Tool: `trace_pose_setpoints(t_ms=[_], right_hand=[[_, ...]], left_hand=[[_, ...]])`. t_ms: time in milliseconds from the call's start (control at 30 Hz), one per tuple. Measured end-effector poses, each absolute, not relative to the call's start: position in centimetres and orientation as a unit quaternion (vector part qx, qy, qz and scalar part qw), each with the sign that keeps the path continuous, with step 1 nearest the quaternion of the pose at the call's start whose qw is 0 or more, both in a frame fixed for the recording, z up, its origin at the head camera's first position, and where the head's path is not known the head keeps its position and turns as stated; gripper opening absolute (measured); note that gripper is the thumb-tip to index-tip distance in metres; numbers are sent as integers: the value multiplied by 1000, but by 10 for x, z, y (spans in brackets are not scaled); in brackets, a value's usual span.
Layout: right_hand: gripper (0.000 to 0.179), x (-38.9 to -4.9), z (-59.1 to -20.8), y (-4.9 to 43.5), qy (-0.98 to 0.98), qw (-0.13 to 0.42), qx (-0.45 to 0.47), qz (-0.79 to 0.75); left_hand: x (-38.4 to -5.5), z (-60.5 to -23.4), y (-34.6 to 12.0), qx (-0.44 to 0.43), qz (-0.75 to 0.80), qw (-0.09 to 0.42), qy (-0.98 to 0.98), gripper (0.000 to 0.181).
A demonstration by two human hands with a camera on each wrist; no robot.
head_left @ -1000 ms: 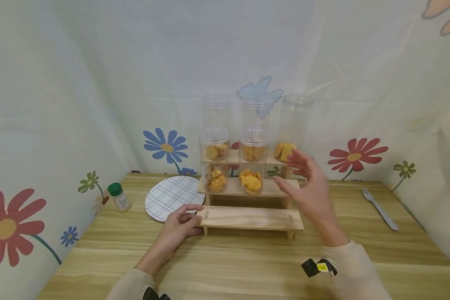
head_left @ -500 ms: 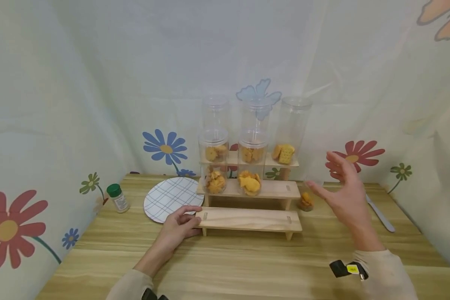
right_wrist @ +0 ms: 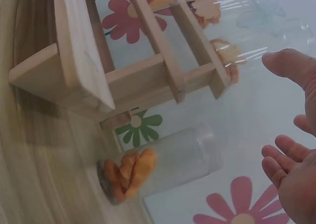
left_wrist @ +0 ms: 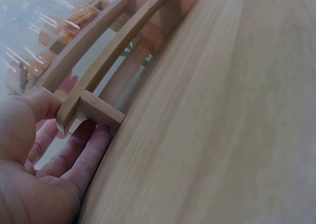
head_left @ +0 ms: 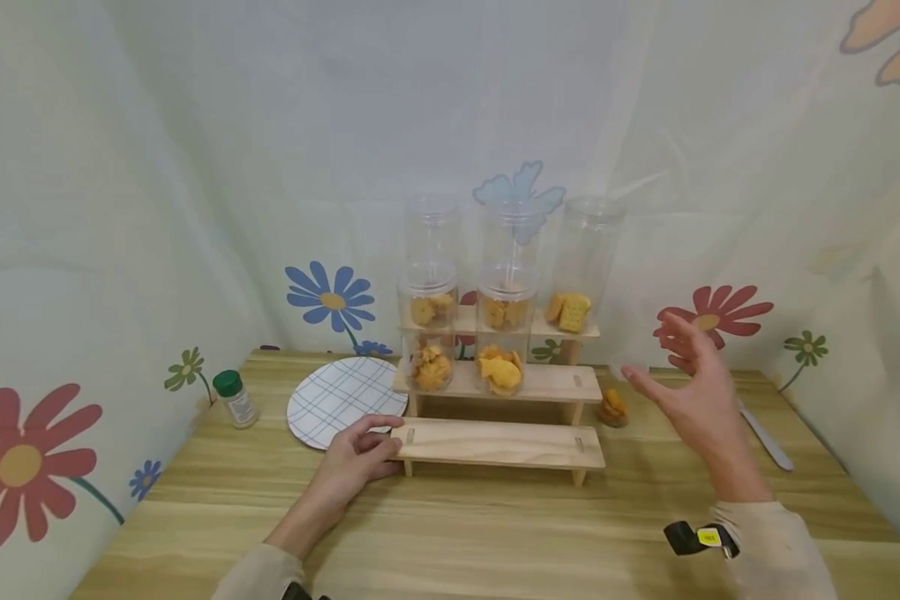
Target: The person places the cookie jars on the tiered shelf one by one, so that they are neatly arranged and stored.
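Observation:
My left hand (head_left: 354,460) grips the left end of the lowest step of a three-step wooden stand (head_left: 495,443). The left wrist view has its fingers curled round the board's end, fingertips against the support beneath. To the stand's right, on the table, stands a clear jar (head_left: 613,408) with orange snack pieces at its bottom. My right hand (head_left: 699,402) hovers near that jar, thumb and fingers spread and holding nothing. A gap shows between the fingers and the jar (right_wrist: 182,160) in the right wrist view. Two jars (head_left: 501,371) of crackers occupy the middle step's left and centre.
Along the top step stand three tall clear jars (head_left: 572,310), their lower parts partly hidden by the front ones. A white checked plate (head_left: 337,400) lies left of the stand, beside a green-capped bottle (head_left: 236,400). A fork (head_left: 768,437) lies at the right, partly behind my right hand.
My right hand has drawn away rightward from the stand, fingers spread, and has barely moved over the last half second. The jar on the table has come into sight. My left hand keeps its grip.

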State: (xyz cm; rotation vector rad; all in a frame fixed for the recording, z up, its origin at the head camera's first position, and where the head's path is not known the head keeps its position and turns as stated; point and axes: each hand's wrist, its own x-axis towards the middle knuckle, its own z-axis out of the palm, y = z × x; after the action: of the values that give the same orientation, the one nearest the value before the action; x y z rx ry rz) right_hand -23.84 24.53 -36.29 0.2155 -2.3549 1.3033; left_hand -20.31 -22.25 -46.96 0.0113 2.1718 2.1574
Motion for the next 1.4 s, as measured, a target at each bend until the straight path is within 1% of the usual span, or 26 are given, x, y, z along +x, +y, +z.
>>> trace_pose_setpoints(t_ms=[167, 300, 633, 967, 1100, 1233, 1400], right_hand=[[98, -244, -376, 251, -848, 179, 60, 495], [98, -250, -387, 256, -843, 171, 65, 506], [104, -266, -410, 260, -843, 124, 51, 521], [100, -272, -433, 260, -847, 87, 30, 524], [98, -273, -437, 260, -850, 89, 29, 518], [90, -274, -439, 257, -851, 99, 35, 515], [82, -274, -443, 254, -859, 99, 38, 502]], left_hand=[[-203, -467, -223, 3, 701, 40, 712, 40], [-203, -466, -224, 0, 701, 40, 712, 39], [-206, -467, -223, 8, 707, 45, 706, 39], [-205, -470, -222, 1, 705, 45, 707, 39], [-204, -469, -221, 1, 705, 44, 708, 39], [-205, -468, -221, 0, 706, 40, 707, 38], [-205, -468, -221, -6, 705, 42, 708, 38]])
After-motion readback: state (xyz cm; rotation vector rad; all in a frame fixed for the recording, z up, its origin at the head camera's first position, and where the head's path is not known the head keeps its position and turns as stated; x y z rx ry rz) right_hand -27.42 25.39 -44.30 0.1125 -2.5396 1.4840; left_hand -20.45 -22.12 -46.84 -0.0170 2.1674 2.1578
